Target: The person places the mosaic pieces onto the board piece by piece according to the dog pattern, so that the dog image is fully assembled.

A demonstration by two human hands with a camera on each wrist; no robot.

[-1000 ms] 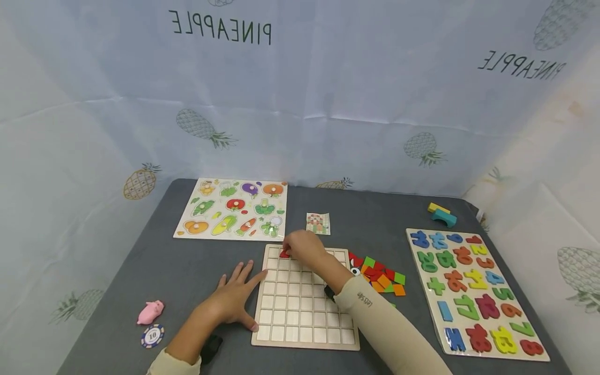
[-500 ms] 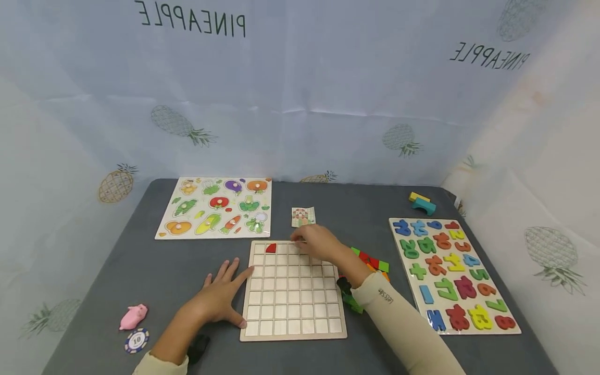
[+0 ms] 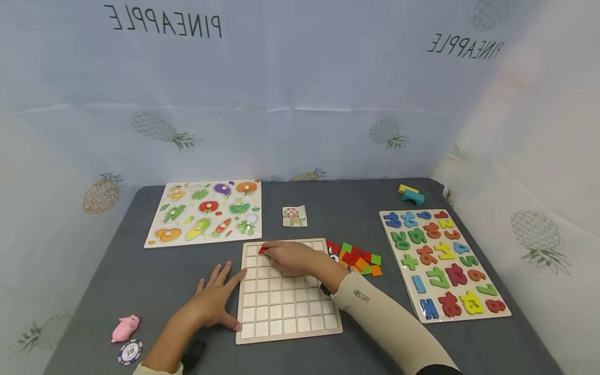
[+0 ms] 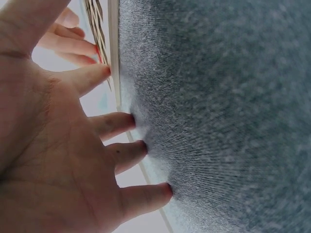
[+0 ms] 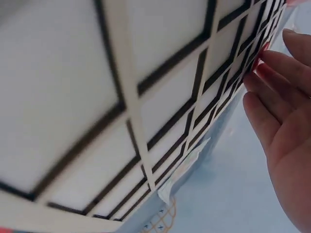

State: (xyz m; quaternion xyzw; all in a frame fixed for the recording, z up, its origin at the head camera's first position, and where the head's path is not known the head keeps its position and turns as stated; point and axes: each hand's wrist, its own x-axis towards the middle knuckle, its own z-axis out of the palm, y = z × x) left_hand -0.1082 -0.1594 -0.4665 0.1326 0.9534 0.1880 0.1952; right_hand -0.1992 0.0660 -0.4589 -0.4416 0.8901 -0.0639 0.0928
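Observation:
A wooden grid board (image 3: 289, 326) with square cells lies in the middle of the table. One red piece (image 3: 261, 251) with a curved side sits in its far row, near the left corner. My right hand (image 3: 292, 258) reaches across the board, its fingertips on that piece and partly covering it. In the right wrist view, the right fingers (image 5: 282, 65) are nearly straight at the red piece, the thumb apart. My left hand (image 3: 212, 304) is spread flat at the board's left side, thumb and index finger at its edge, the other fingertips on the dark tabletop.
Loose red, green and orange pieces (image 3: 358, 259) lie right of the board. A small picture card (image 3: 294, 216) is behind it. A vegetable puzzle (image 3: 206, 211) lies back left, a number puzzle (image 3: 440, 265) right, blocks (image 3: 412, 196) beyond. Pink pig (image 3: 125, 328) and poker chip (image 3: 129, 352) lie left.
My right hand moved right along the far row, leaving the red piece uncovered, then returned left onto it. My left hand stays at the board's edge. The head view has shifted.

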